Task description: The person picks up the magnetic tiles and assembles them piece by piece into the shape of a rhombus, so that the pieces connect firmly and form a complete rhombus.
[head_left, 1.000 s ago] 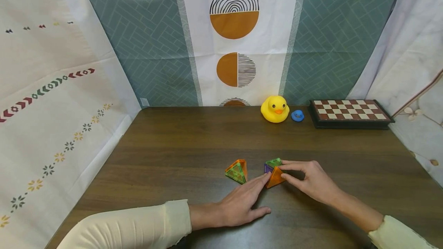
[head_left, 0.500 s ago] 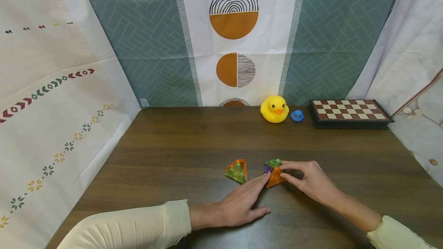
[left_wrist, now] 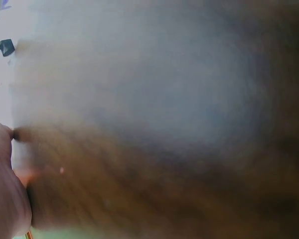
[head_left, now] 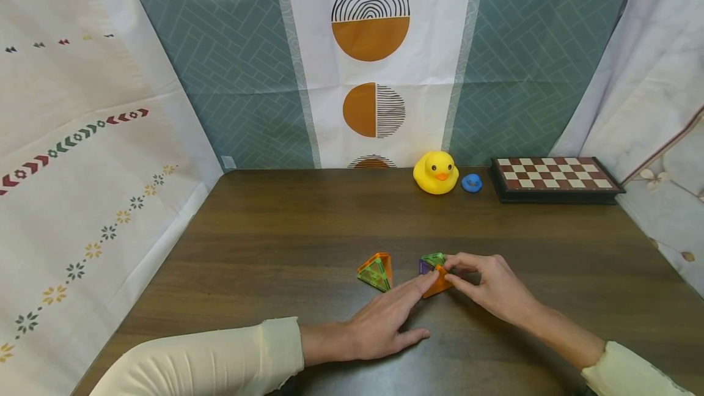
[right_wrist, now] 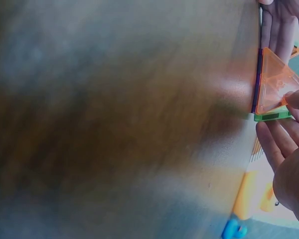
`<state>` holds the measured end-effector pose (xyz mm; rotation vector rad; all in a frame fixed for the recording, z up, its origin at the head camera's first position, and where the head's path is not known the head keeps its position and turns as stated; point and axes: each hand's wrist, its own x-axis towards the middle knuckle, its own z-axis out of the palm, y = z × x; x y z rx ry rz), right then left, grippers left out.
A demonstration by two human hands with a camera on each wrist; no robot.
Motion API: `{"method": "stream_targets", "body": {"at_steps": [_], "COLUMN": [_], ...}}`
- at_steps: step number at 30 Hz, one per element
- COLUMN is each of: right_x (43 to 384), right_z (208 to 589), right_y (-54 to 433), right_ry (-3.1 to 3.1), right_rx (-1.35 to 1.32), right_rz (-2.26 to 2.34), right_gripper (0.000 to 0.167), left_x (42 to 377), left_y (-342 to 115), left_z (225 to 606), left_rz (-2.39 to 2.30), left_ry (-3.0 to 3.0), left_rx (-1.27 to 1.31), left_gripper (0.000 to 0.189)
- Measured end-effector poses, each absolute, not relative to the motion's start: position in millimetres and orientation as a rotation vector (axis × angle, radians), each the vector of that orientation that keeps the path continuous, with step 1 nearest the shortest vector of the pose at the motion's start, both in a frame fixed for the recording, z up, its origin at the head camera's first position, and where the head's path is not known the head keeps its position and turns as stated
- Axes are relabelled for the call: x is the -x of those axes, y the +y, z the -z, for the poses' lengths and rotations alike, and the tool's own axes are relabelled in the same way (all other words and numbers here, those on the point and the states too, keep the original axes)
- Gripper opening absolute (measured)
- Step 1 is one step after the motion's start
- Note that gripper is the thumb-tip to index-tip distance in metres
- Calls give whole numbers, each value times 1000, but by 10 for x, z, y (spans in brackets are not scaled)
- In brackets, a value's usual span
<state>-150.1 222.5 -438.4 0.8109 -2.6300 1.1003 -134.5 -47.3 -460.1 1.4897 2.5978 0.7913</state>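
Observation:
Translucent triangular magnetic tiles lean together mid-table: an orange tile (head_left: 437,286) in front, a green tile (head_left: 434,258) behind and a purple tile (head_left: 425,267) low between them. My right hand (head_left: 491,283) pinches this small pyramid from the right; in the right wrist view its thumb presses the orange tile (right_wrist: 274,82), with the fingers by the green tile (right_wrist: 273,117). From the left, my left hand (head_left: 382,326) reaches across with straight fingers, fingertips at the orange tile's upper edge, thumb spread apart. In the left wrist view, only part of the hand (left_wrist: 7,199) shows.
Left of the pyramid stands another small tile shape, with a green tile (head_left: 374,275) and an orange tile (head_left: 387,264). Along the back edge of the table (head_left: 275,219) are a yellow duck (head_left: 436,173), a small blue duck (head_left: 471,183) and a checkered board box (head_left: 557,180).
My left fingertips have slid slightly right and up, covering more of the orange tile. The right index finger is bent a little more. The other tile shape has stayed in place.

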Motion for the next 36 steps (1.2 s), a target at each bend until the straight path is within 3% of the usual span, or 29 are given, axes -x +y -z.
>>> {"method": "stream_targets", "body": {"at_steps": [14,36], "right_x": [1496,1484], "right_z": [4369,4376], "right_y": [2204,2198], "right_ry": [-2641,-2659], "right_rx": [-791,-761], "right_rz": [-1089,-1109], "right_gripper": [26,28], "left_x": [1335,1334], "left_y": [-489,-491], "left_z": [4593,4604], "left_rz": [-729,-724], "left_ry": [2610,2605], "left_rx": [-1555,-1545], "left_gripper": [81,80]}}
